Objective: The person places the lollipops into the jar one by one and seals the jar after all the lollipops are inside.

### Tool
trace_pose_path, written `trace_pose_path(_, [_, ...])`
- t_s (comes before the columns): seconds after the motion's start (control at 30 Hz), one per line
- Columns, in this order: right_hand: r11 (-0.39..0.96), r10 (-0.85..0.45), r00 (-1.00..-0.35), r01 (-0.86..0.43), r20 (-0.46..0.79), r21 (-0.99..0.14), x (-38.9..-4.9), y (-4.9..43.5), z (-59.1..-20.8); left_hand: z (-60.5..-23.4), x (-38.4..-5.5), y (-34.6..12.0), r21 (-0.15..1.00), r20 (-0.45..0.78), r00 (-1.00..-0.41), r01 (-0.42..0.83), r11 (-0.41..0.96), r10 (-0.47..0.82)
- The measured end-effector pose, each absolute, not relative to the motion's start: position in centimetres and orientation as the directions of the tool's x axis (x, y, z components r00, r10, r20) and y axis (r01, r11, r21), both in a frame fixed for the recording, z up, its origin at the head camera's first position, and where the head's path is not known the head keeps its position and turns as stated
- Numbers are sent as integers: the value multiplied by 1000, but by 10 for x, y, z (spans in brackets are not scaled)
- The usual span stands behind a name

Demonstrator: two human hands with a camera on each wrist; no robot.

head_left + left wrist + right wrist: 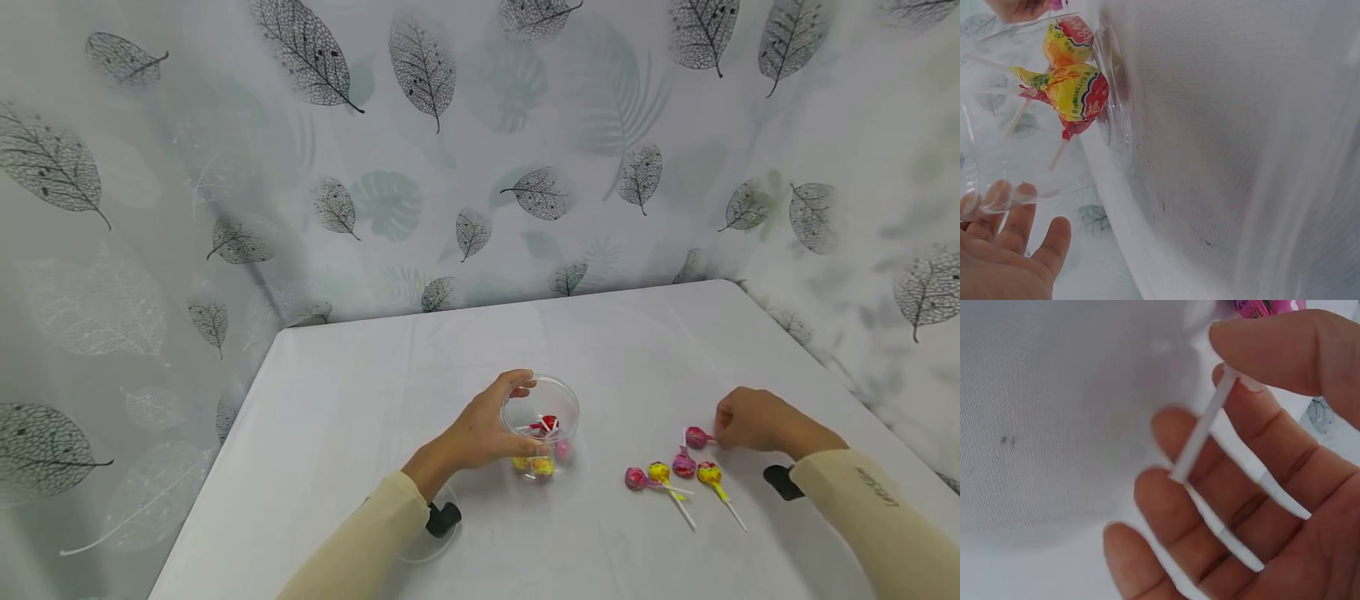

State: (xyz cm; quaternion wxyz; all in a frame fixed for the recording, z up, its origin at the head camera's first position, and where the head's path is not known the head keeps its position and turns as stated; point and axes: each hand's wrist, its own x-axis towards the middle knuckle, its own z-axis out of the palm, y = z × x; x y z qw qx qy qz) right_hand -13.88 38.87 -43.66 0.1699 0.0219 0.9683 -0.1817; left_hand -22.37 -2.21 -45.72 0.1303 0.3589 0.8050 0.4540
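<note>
In the head view my left hand [476,429] grips a clear round plastic tub [574,425], fingers and thumb around its sides. Inside lie several lollipops in red, pink and yellow wrappers; a yellow-and-red lollipop [1079,92] shows closely in the left wrist view. Over to the right, my right hand [753,419] pinches a pink lollipop [697,437] by its white stick [1202,430], between thumb and index finger. Its wrapped head is mostly cut off at the top of the right wrist view.
Close to the right hand lie another pink lollipop [684,463], a yellow one [708,473], and a crossed pair, one pink [636,478] and one yellow [658,472]. A clear round lid [429,548] rests under the left forearm. Leaf-patterned curtains [480,167] border the white table [360,383].
</note>
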Motion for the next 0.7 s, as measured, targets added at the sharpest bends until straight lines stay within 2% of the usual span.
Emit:
trace_pose_path(0.23, [893,-13,-962,112,-273,-436,-138,388,-434,-458,-224,-22,833,122,-705,456,314,699])
trace_pose_path(0.7, [811,76,-959,218,-272,-543,-136,385,-434,-457,-224,-23,825,104,-707,454,336,700])
